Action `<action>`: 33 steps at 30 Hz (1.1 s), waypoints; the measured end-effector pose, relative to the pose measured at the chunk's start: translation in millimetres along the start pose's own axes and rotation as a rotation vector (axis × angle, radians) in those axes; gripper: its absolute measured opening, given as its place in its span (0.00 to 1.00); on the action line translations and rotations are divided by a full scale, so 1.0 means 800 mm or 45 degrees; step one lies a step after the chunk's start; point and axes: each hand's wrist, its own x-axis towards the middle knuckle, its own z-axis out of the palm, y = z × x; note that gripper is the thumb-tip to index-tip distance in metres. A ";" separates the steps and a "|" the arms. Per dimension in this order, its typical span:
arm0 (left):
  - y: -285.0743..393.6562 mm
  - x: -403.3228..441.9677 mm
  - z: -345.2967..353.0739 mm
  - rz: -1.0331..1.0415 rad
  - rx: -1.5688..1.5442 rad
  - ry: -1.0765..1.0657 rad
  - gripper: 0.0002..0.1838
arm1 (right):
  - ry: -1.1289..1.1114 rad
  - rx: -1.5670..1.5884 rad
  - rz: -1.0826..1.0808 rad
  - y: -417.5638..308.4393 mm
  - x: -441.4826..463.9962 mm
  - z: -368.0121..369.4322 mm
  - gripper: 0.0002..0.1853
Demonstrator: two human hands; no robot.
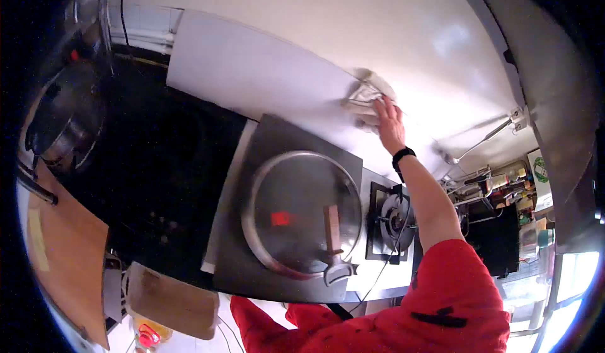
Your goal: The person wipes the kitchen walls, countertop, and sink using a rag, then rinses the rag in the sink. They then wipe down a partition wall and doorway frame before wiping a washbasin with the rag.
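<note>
The pale cloth (pixel 362 98) is against the light wall (pixel 271 12), above and beyond the big round pan (pixel 268 239); it lies bunched, with loose folds around its edges. The right hand (pixel 392 131) rests on its near side, fingers a little spread and laid over the fabric rather than pinching it; the thumb is hard to make out, and the left hand is out of view, so I cannot tell its state.

The cloth looks light, soft and limp, unlikely to break; it should give under the fingers and could slide or fold over on the smooth wall. A broad hold over the thick middle would probably suit it better than a pinch at a loose corner; whether it is damp, I cannot tell.

The wall looks smooth and slightly glossy; below, the dark worktop (pixel 170 164) runs beside the pan, with a gas burner (pixel 396 217) near the pan's other side. A ladle (pixel 482 141) hangs on the wall; a brown tub (pixel 173 302) sits low by the worktop.
</note>
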 end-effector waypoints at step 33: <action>0.039 0.029 0.002 0.107 0.334 -0.162 0.14 | -0.082 0.575 -0.319 -0.183 0.053 0.054 0.22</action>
